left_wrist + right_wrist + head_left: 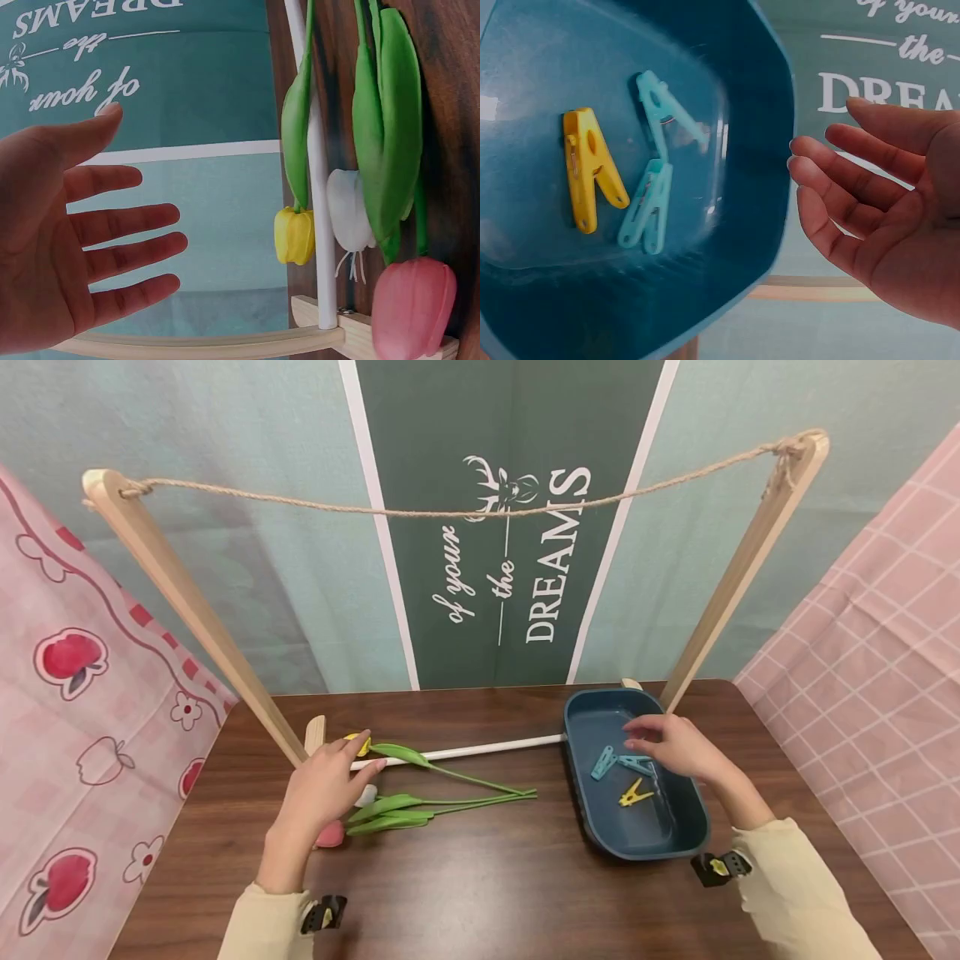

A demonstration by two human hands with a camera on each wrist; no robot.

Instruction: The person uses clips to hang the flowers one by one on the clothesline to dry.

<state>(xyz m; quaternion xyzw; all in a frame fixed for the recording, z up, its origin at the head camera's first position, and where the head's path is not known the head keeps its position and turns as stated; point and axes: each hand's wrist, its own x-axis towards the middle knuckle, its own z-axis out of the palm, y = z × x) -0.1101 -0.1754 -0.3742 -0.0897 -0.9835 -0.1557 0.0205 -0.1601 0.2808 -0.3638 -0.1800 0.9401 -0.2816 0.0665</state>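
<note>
Over the blue basin [641, 843] hovers my right hand [671, 745], its fingers loosely bent and holding nothing. Inside the basin lie a yellow clothespin [589, 169] and two light-blue clothespins [649, 206]. My left hand [322, 787] is spread above the flowers, with nothing in its grasp; the left wrist view shows its fingers [127, 217] straight and apart. Near it on the table lie three artificial tulips: a yellow tulip [295, 235], a white tulip [349, 210] and a pink tulip [414, 307], with green stems pointing right.
Two wooden posts [202, 602] stand at the left and right, with a twine rope [450, 513] sagging between their tops. A white rod [495, 749] runs low between them, behind the tulips. The brown table [480, 885] ends at a hanging curtain [300, 610].
</note>
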